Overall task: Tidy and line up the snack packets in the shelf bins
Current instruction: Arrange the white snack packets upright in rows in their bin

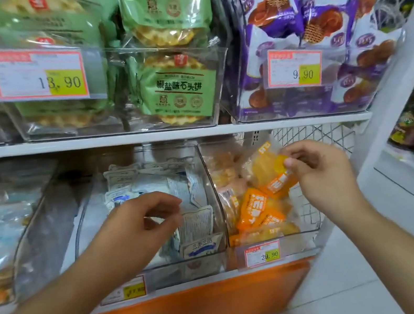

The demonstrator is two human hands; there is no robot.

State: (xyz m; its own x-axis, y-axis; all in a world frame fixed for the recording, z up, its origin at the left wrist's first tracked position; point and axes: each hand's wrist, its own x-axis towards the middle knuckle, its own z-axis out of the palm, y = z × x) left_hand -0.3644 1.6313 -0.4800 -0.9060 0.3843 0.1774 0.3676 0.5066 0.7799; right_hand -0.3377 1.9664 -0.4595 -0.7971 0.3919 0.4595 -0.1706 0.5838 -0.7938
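Down in the lower half of the frame, two clear bins are sitting side by side on the lower shelf (195, 283). The right hand (322, 175) is pinching a yellow packet (268, 168) between thumb and fingertips, holding it tilted above the right bin (275, 234), which is holding a loose heap of orange packets (257, 211). The left hand (140, 224) is reaching over the middle bin (164, 265), fingers curled with thumb and forefinger close together just beside a white packet (197, 223); whether it is actually gripping that packet I cannot tell. More white packets are lying jumbled behind it. A price tag (263, 253) reading 29.90 is hanging on the right bin's front. Across the upper half, green packets (180, 89) and purple packets (294, 16) are standing in bins on the upper shelf (87, 142).
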